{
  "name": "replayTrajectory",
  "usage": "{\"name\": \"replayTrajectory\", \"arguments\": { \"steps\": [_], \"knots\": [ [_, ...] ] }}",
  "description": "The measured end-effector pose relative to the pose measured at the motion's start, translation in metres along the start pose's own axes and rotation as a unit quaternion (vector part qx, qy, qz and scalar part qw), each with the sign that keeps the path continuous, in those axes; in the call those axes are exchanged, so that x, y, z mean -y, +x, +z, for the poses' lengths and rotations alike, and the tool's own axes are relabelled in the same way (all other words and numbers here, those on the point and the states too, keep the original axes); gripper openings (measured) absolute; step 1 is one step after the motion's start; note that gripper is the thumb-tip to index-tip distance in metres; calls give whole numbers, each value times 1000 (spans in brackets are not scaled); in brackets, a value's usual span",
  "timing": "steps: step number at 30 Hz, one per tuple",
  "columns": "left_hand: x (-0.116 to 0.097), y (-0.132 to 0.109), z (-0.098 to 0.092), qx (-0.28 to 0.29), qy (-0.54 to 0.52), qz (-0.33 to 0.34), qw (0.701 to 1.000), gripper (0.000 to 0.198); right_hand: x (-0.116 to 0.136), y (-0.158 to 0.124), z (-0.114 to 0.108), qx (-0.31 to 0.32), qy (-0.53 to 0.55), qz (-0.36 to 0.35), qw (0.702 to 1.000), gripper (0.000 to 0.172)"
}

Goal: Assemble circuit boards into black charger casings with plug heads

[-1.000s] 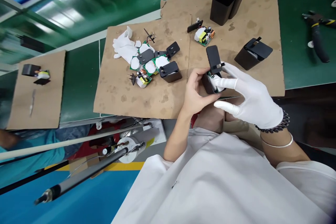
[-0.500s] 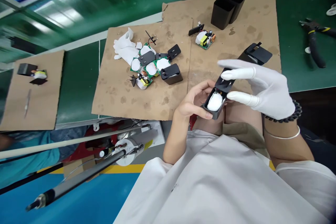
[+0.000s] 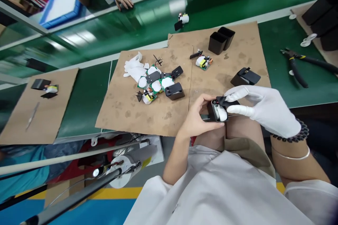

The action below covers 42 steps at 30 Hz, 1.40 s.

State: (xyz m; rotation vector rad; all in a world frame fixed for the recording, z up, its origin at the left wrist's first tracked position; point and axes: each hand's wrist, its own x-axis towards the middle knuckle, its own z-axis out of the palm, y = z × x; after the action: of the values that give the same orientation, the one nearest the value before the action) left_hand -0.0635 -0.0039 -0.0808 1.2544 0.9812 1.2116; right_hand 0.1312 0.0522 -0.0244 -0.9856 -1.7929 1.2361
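Observation:
My bare left hand grips a small black charger housing with a white insert showing in its open side, held at the near edge of the brown cardboard mat. My right hand wears a white glove; its thumb and forefinger pinch the black plug cover at the top of that housing, the other fingers stretched out. Beaded and silver bracelets circle my right wrist.
A pile of circuit boards, white pads and black covers lies mid-mat beside a white glove. Two open black housings, a lone board, another housing, pliers. Another person's hand rests across the green conveyor.
The view has tilted up and pulled back. My gloved right fingers have come down from above onto the plug cover, and the housing has turned so its opening faces sideways.

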Motion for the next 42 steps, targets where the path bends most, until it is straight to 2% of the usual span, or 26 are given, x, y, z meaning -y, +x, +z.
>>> {"name": "replayTrajectory", "arguments": {
  "steps": [3, 5, 8, 13, 16, 19, 22, 24, 27, 29, 31, 34, 36, 38, 40, 42],
  "knots": [
    [9, 7, 22, -136, 83, 106, 982, 53, 4, -1, 13, -87, -69, -33, 993, 17],
    [20, 14, 34, -182, 101, 137, 969, 52, 4, -1, 22, -126, -153, -78, 977, 11],
    [34, 21, 41, -213, 115, 132, 961, 56, -3, 1, 33, -147, -263, -100, 948, 9],
    [37, 25, 37, -218, 132, 101, 962, 55, -17, 5, 38, -164, -328, -110, 924, 8],
    [34, 24, 36, -218, 132, 101, 962, 53, -17, 7, 39, -169, -336, -128, 918, 8],
    [33, 24, 37, -230, 130, 99, 959, 56, -15, 7, 44, -159, -354, -114, 915, 10],
    [31, 21, 37, -233, 133, 67, 961, 61, -20, 5, 49, -129, -368, -99, 915, 5],
    [27, 18, 34, -223, 155, 33, 962, 60, -28, 5, 49, -93, -350, -100, 927, 11],
    [8, 7, 24, -170, 227, -8, 959, 56, -36, 5, 40, -52, -328, -125, 935, 17],
    [-16, -4, 13, -115, 289, 2, 950, 55, -34, 5, 33, -58, -333, -176, 924, 14],
    [-47, -12, -4, -84, 354, 59, 929, 42, -29, 3, 31, -97, -341, -210, 911, 19],
    [-92, -2, -41, -94, 422, 142, 890, 26, -26, 0, 39, -152, -384, -189, 891, 20],
    [-111, 30, -76, -123, 480, 137, 858, 18, -28, 0, 45, -153, -412, -176, 881, 15],
    [-117, 81, -117, -120, 552, 93, 820, 17, -30, 3, 50, -150, -414, -183, 879, 14],
    [-111, 140, -156, -125, 611, 20, 782, 20, -31, 4, 51, -165, -400, -193, 881, 15],
    [-99, 194, -191, -133, 648, -66, 747, 32, -36, 5, 52, -187, -396, -201, 876, 15]
  ]
}}
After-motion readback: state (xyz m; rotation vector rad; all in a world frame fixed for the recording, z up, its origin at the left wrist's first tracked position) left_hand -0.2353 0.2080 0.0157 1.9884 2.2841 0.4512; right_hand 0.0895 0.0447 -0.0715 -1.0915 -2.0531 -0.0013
